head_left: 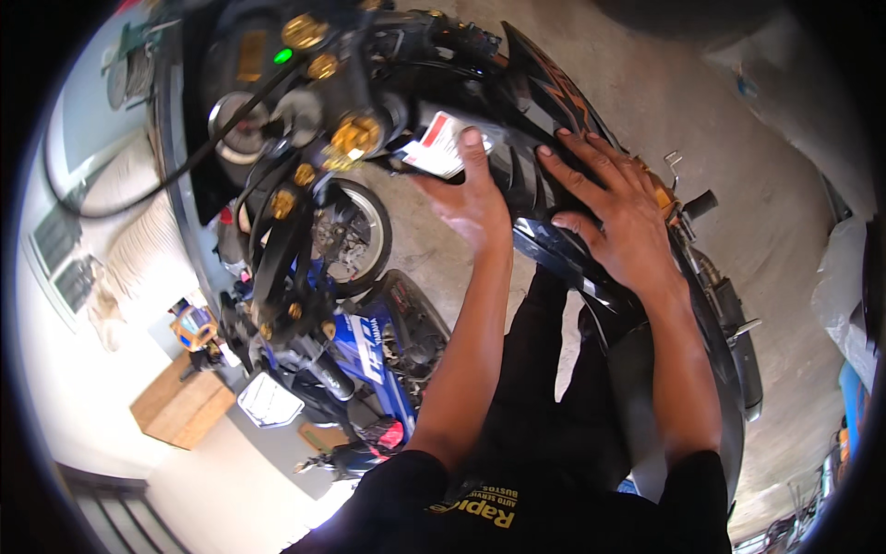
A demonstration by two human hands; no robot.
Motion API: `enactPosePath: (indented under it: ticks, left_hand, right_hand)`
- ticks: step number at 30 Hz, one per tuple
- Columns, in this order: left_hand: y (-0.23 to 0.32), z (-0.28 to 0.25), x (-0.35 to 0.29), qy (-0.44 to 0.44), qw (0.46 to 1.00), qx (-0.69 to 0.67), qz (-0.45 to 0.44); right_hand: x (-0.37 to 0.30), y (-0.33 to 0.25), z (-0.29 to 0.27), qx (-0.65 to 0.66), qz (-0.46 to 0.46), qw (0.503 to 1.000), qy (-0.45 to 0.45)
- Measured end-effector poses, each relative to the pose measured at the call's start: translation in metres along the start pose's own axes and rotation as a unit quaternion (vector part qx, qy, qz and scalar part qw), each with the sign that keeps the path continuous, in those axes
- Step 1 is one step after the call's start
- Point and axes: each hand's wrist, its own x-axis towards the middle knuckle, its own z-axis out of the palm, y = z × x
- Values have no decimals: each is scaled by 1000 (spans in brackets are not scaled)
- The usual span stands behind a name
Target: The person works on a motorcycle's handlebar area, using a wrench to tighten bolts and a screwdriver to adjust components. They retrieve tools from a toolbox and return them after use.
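Observation:
A black motorcycle with orange markings lies across the view in front of me. My left hand (pixel 471 203) is at the near edge of its glossy black fairing panel (pixel 517 175). The thumb rests on top, beside a white and red label (pixel 438 146), and the other fingers go out of sight under the edge, so the hand appears closed around it. Spread fingers of my right hand (pixel 614 208) lie flat on the panel's right part, next to the orange-marked outer cowl (pixel 554 83). The handlebar area with gold bolts (pixel 355 137) is left of my left hand.
A blue motorcycle (pixel 374 360) with a spoked front wheel (pixel 355 235) stands close at left. A black cable (pixel 185 175) arcs across the upper left. Further left are a wooden box (pixel 183 402) and a white wall. Concrete floor (pixel 701 120) and clear plastic sheeting (pixel 844 286) lie right.

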Motion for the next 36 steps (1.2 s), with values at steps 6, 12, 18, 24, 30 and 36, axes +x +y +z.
enactPosePath:
  ticks: [6,12,18,24,30,36]
  left_hand:
    - [-31,-63,-23,-90,987,-132,-14]
    - [-95,-237,-82,-450,886,90,-68]
    - [-189,-435,-96,-606,709,357,-45]
    - [-315,-545,-89,-628,691,355,-58]
    - [-288,-519,-63,-659,622,342,248]
    - [-239,-397,-31,-667,215,211,682]
  right_hand:
    - [-9,19,-2,37,-47,992,109]
    - [-114,-20,-55,28,49,966,251]
    - [-328,-102,-103,-131,109,960,223]
    - [-540,-202,-80,-162,368,846,351]
    - [-715,-358,15,-221,493,756,370]
    - [-802,-488,97,-185,606,553,540]
